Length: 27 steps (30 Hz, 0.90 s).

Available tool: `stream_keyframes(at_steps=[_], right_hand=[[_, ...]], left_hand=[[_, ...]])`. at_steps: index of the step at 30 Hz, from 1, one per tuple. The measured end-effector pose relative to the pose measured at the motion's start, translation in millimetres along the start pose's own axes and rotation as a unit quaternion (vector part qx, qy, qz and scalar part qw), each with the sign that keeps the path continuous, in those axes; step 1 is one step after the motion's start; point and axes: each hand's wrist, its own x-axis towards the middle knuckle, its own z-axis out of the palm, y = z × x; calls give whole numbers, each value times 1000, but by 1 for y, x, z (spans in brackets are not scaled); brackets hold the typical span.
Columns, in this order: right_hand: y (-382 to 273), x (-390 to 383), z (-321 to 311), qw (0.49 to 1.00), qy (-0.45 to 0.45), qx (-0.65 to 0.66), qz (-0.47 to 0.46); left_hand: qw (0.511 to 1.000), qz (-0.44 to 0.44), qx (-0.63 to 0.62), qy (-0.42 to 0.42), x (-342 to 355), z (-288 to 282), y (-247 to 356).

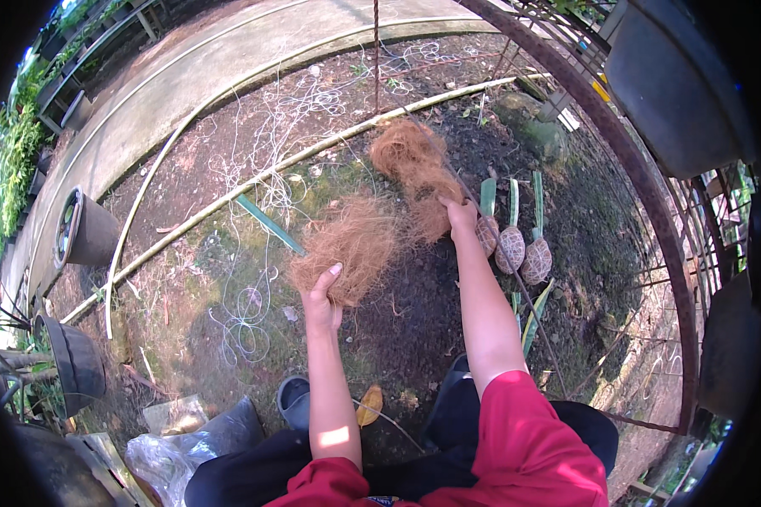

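Observation:
My left hand grips a loose wad of brown fibre, and a green leaf strip sticks out behind it toward the upper left. My right hand has its fingers closed on a larger, elongated clump of the same fibre lying farther forward. Just right of that hand, three string-netted fibre balls lie on the soil, each with a green leaf strip at its top; further strips show below them.
Long pale poles cross the ground among tangled white string. Plant pots stand at the left near a concrete path. A rusty curved metal bar and dark containers border the right. Plastic bags lie at lower left.

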Motion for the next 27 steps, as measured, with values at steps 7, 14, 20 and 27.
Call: stream_keyframes(at_steps=[7, 14, 20, 27], right_hand=[[-27, -155, -17, 964, -30, 184, -192], [-39, -254, -27, 839, -286, 412, -212], [-84, -262, -36, 867, -168, 470, -24], [-112, -277, -56, 944, -101, 288, -124]], left_hand=[[992, -74, -52, -83, -5, -17, -16], [987, -39, 22, -156, -18, 28, -12], [988, 27, 52, -143, -47, 65, 2], [985, 19, 107, -132, -53, 80, 27]])
